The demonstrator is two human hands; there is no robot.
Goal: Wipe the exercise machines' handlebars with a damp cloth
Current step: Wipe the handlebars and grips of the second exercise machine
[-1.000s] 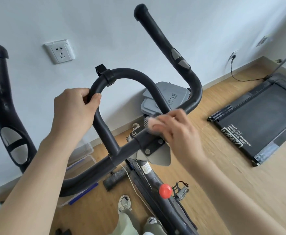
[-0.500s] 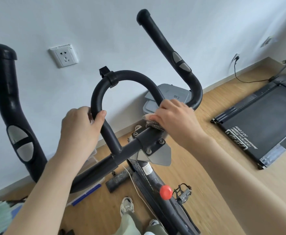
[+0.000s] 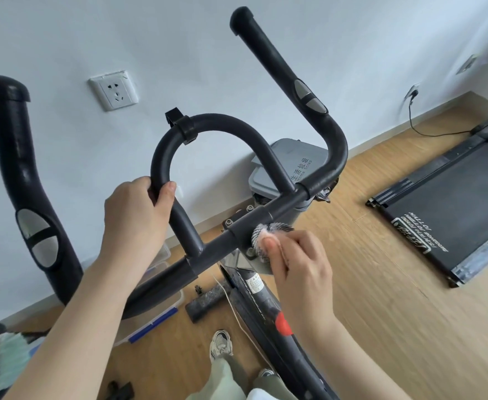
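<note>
The exercise bike's black handlebar (image 3: pixel 268 215) crosses the middle of the head view, with an inner loop (image 3: pixel 216 122) and two long upright grips, one at the left (image 3: pixel 20 174) and one at the right (image 3: pixel 277 64). My left hand (image 3: pixel 138 215) grips the loop's left side, thumb over the tube. My right hand (image 3: pixel 297 267) pinches a small wadded grey and white cloth (image 3: pixel 263 235) and presses it against the crossbar's near side beside the centre clamp.
A folded treadmill (image 3: pixel 450 209) lies on the wooden floor at the right, its cable running to the wall. A grey bin (image 3: pixel 291 166) stands behind the bike. Clear plastic boxes (image 3: pixel 156 319) sit at the lower left. The bike frame with a red knob (image 3: pixel 281 324) runs down between my feet.
My right hand has slid the cloth from the top of the crossbar down to its near side by the clamp. My left hand has slipped slightly lower on the loop.
</note>
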